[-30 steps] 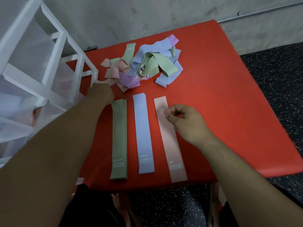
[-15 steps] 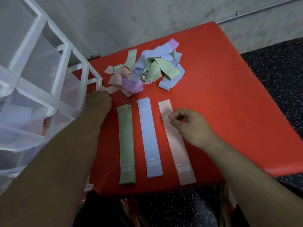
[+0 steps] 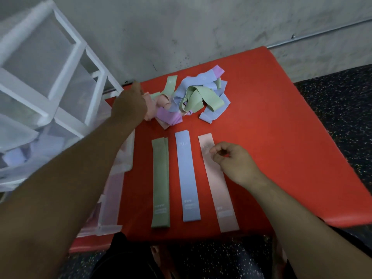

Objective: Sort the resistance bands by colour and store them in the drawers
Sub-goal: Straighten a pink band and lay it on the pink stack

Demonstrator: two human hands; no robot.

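Observation:
Three bands lie flat side by side on the red table: a green band, a blue band and a pink band. Behind them is a tangled pile of bands in green, blue, pink and purple. My left hand is at the pile's left edge and grips a crumpled pink band; its fingers are hidden behind the back of the hand. My right hand hovers over the upper part of the flat pink band, fingers loosely curled and holding nothing.
A white drawer unit with translucent drawers stands left of the table. One translucent drawer is pulled out beside the table's left edge, under my left forearm. A grey wall is behind the table and dark speckled floor to the right.
My left hand has lifted from the table's left edge and moved back to the pile, pulling the pink band with it. My right hand has stayed over the flat pink band.

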